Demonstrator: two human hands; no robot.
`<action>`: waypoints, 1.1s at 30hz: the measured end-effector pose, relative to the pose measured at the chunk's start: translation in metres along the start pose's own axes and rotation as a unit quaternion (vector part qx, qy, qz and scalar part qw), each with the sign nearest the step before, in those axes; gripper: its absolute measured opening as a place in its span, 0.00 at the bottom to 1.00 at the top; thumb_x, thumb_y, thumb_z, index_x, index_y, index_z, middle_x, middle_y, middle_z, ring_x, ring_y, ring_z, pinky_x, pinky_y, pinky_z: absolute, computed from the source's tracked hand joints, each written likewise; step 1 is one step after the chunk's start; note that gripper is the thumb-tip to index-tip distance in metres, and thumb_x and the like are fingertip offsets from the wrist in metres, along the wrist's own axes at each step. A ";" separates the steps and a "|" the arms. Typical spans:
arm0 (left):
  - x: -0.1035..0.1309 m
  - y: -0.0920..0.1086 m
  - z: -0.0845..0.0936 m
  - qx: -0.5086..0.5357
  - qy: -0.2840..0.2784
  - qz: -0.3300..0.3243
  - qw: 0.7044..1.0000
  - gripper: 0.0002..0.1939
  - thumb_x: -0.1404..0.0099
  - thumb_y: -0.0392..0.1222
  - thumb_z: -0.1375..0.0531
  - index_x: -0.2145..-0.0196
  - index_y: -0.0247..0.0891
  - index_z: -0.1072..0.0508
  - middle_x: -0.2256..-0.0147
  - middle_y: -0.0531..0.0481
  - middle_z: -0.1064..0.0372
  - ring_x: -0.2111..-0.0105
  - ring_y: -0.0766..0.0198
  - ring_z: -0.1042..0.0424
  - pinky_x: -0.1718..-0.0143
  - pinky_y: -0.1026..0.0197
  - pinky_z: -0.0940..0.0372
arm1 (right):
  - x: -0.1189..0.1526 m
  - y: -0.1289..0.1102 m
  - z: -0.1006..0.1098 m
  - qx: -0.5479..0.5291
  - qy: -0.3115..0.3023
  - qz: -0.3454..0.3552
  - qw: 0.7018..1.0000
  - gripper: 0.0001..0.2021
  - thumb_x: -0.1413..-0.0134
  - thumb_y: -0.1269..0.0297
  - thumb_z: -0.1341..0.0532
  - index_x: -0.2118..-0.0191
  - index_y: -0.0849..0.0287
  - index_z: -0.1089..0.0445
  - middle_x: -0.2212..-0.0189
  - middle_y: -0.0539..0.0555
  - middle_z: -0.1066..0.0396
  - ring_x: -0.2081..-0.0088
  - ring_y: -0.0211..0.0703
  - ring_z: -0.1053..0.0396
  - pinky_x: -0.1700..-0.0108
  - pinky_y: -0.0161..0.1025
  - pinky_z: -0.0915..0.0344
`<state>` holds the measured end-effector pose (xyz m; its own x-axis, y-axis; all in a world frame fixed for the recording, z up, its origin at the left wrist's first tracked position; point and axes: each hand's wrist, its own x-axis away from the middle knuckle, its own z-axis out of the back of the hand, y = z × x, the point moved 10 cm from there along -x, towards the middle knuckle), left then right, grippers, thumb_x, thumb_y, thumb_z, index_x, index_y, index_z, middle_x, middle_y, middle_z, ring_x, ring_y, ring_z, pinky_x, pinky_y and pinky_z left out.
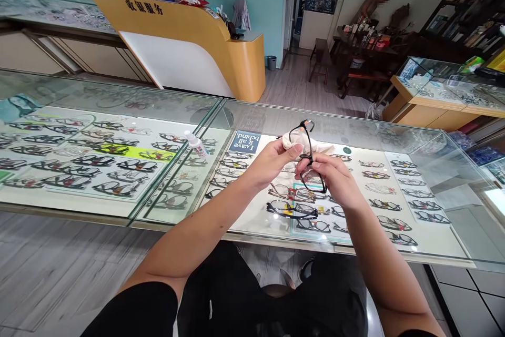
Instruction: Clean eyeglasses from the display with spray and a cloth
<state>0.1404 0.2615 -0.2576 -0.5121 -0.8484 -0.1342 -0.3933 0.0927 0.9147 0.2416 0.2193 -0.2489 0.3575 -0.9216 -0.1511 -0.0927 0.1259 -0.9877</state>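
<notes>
Above the glass display case (244, 240), black-framed glasses (310, 142) are held up between my two hands. My left hand (278, 159) is closed on a white cloth (319, 147), which it presses against the upper part of the glasses. My right hand (333, 175) pinches the frame near its middle, with one lens hanging below the fingers. A small white spray bottle (196, 144) stands on the glass to the left of my hands. Under the glass lie rows of glasses (292, 210) on white boards.
Beyond the case stands a wooden cashier counter (244, 63). At the back right, a person (366, 8) is by a dark table (355, 37) with bottles. Another glass case (445, 90) is at the right. My legs are below the near edge.
</notes>
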 end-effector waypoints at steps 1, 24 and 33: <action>0.000 0.000 -0.006 0.013 -0.021 0.009 1.000 0.26 0.39 0.60 0.26 0.61 0.33 0.24 0.76 0.53 0.31 0.76 0.66 0.31 0.72 0.61 0.32 | 0.000 0.002 -0.001 -0.004 -0.006 -0.001 1.000 0.13 0.32 0.59 0.40 0.61 0.59 0.19 0.64 0.56 0.21 0.61 0.46 0.26 0.54 0.42 0.29; -0.001 0.004 -0.010 0.000 -0.085 0.025 0.996 0.30 0.33 0.68 0.33 0.67 0.35 0.28 0.76 0.48 0.29 0.77 0.63 0.27 0.72 0.59 0.28 | -0.005 0.019 -0.004 -0.061 -0.007 -0.035 0.998 0.13 0.34 0.59 0.39 0.63 0.60 0.20 0.66 0.55 0.22 0.63 0.46 0.27 0.58 0.41 0.29; -0.001 0.012 -0.010 0.001 -0.117 0.011 0.993 0.27 0.35 0.61 0.28 0.54 0.39 0.31 0.70 0.49 0.25 0.73 0.58 0.23 0.67 0.55 0.27 | -0.004 0.011 0.000 -0.082 -0.002 -0.021 0.996 0.12 0.34 0.59 0.38 0.63 0.59 0.19 0.64 0.56 0.22 0.64 0.47 0.26 0.59 0.42 0.28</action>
<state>0.1443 0.2581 -0.2429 -0.6837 -0.7020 -0.1993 -0.3813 0.1108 0.9178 0.2387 0.2245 -0.2594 0.3671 -0.9235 -0.1109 -0.2281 0.0262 -0.9733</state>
